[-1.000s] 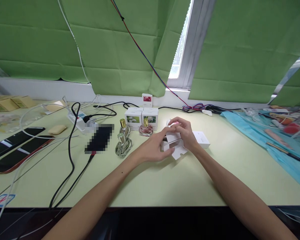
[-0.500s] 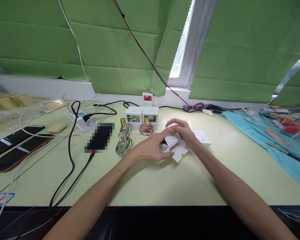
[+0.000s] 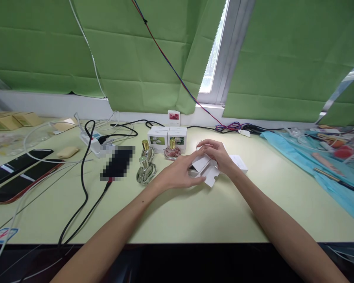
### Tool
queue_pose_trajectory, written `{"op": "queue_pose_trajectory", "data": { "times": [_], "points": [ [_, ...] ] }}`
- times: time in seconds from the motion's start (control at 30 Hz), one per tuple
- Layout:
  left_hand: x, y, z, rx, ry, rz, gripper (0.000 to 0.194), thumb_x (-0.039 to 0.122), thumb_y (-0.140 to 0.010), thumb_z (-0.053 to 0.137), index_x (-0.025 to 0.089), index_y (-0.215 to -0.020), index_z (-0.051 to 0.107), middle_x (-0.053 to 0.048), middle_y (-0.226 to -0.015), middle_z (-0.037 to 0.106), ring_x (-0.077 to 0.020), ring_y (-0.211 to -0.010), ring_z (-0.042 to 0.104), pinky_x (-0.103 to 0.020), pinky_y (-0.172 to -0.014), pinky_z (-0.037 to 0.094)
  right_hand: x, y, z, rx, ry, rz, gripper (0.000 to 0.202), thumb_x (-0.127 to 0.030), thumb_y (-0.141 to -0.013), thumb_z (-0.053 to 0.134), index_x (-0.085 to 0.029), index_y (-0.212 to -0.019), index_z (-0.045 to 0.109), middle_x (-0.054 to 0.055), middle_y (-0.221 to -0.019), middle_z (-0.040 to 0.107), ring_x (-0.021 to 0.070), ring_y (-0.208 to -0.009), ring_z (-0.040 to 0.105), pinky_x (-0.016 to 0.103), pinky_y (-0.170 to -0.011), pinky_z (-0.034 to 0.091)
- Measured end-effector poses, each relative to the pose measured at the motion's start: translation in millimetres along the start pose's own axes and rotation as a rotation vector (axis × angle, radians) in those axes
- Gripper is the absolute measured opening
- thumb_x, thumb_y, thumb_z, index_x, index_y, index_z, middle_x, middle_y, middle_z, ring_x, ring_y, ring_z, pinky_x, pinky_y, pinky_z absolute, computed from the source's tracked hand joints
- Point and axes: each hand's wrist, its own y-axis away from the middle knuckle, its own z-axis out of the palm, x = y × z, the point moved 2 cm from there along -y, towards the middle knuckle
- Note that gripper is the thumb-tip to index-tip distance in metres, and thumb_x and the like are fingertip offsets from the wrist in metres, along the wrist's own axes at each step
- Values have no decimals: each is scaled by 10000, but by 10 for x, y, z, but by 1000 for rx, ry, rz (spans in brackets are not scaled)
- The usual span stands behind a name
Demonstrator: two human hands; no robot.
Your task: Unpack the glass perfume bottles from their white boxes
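Observation:
A small white cardboard box [image 3: 211,174] with its flaps folded out is between my hands, a little above or on the table. My left hand [image 3: 181,173] grips its left side, thumb near the lower flap and fingers behind. My right hand [image 3: 217,154] bends its fingers over the top of the same box, at a raised flap. What lies inside the box is hidden. Another white box [image 3: 238,163] lies just right of my right hand. Left of my hands stand several glass perfume bottles: a pink one [image 3: 172,152] and two clear ones, the nearer a clear bottle [image 3: 146,173].
Two upright white boxes [image 3: 157,141] with flower pictures stand behind the bottles, and a smaller box [image 3: 174,117] behind them. Phones [image 3: 20,181], a power strip [image 3: 90,141] and black cables [image 3: 82,177] occupy the left. A blue sheet [image 3: 306,165] with clutter lies right.
The lower flap of the held box has shifted slightly up and to the left. My hands keep nearly the same grip; the bottles and other boxes stay put.

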Motion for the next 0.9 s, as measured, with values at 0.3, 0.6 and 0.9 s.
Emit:
{"op": "queue_pose_trajectory", "data": {
  "times": [0.3,0.6,0.9],
  "points": [
    [-103,-3,29,137,49,-161,597,472,-818,677,288,-1354,488,-28,-982,679,-201,-750,622,-330,-675,495,-15,-27,-43,88,136,-139,130,-321,-784,706,-211,-848,736,24,-898,736,173,-847,649,304,-786,496],
    [-182,-34,0,201,165,-314,607,457,-790,696,232,-1317,499,-45,-951,685,-221,-723,659,-382,-697,541,77,-72,-64,150,268,-206,262,-459,-829,730,-198,-856,726,49,-895,741,189,-843,664,318,-759,494],
    [-223,-53,8,177,128,-256,741,488,-808,699,192,-1460,507,-137,-1299,681,-293,-1060,693,-415,-865,582,159,-117,-81,195,253,-184,367,-543,-826,703,-183,-756,713,16,-712,673,145,-656,576,276,-590,421]
  ]
}}
